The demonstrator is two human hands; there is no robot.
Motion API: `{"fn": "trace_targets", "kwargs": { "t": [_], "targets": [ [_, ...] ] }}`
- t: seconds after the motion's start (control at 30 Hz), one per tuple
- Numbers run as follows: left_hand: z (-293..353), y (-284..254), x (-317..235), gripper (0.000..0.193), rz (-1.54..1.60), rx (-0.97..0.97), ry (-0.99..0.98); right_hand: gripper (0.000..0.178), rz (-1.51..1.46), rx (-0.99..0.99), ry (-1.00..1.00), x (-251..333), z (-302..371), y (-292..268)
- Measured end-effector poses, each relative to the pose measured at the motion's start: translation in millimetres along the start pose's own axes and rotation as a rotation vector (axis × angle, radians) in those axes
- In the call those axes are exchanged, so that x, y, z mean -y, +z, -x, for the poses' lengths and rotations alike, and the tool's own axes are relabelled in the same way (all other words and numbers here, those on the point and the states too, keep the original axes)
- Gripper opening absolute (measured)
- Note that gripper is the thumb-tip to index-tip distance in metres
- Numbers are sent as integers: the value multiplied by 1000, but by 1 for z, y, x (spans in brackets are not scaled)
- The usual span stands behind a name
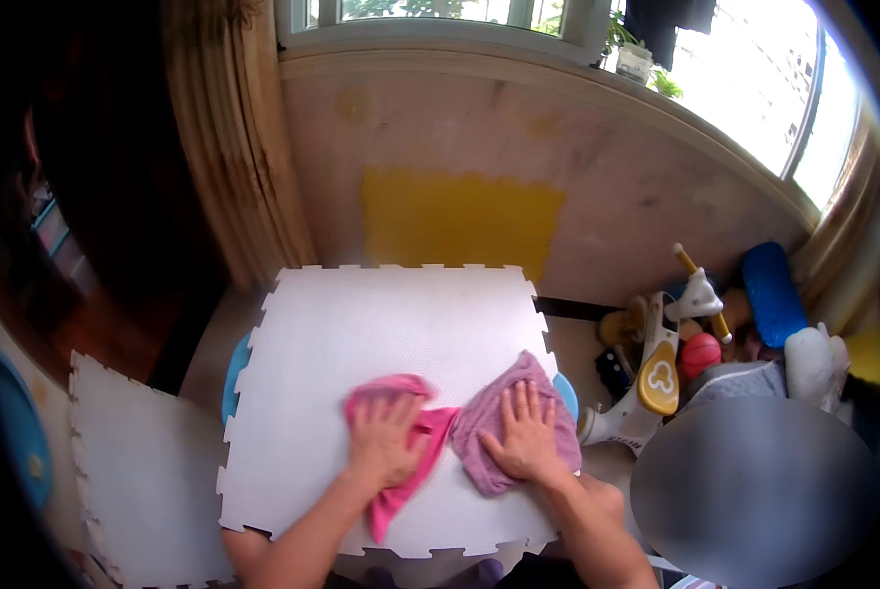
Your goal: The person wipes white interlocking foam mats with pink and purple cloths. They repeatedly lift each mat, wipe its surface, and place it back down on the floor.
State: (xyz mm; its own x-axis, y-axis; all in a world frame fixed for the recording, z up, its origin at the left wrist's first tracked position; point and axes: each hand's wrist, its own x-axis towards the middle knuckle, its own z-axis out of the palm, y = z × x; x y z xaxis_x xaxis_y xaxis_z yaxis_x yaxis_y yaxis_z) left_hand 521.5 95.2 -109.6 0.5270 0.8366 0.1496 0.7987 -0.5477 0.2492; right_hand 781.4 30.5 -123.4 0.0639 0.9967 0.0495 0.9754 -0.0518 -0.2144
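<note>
A white foam mat tile [302,393] with toothed edges lies in front of me. On it, toward the near right, are a bright pink cloth [405,491] and a mauve cloth [479,442], their edges meeting in the middle. My left hand [386,437] rests flat on the pink cloth, fingers stretched out and slightly blurred. My right hand [525,432] lies palm down with spread fingers on the mauve cloth. Neither hand is closed round its cloth. Blue rounded edges [565,395] of something show from under the tile at both sides.
Another white foam tile [145,471] leans at the left, near a blue round tub [18,432]. To the right stand a white-and-yellow children's ride-on toy [656,378], a pink ball [701,355] and a grey blurred oval [754,491]. A curtain [234,137] hangs by the far wall.
</note>
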Motion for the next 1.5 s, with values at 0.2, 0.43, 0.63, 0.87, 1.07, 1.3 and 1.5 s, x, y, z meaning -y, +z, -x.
{"fn": "trace_targets", "kwargs": {
  "t": [0.2,0.43,0.63,0.87,1.07,1.3,1.5],
  "targets": [
    [40,-39,151,73,-148,-22,-490,98,85,128,-83,28,81,-4],
    [29,-29,149,71,-116,-41,-410,82,-115,-51,-471,196,0,33],
    [36,-40,146,71,-107,-4,-490,85,98,58,43,71,-60,-1],
    [30,-38,138,70,-102,-26,-472,93,293,247,4,52,112,-16],
    [34,-37,144,69,-148,-46,-441,77,45,148,-460,180,13,8],
    [31,-34,149,69,-160,-43,-447,92,189,273,-151,60,96,-26],
    [32,-34,142,67,-133,-70,-449,100,161,271,2,62,121,-20]
  ]
}}
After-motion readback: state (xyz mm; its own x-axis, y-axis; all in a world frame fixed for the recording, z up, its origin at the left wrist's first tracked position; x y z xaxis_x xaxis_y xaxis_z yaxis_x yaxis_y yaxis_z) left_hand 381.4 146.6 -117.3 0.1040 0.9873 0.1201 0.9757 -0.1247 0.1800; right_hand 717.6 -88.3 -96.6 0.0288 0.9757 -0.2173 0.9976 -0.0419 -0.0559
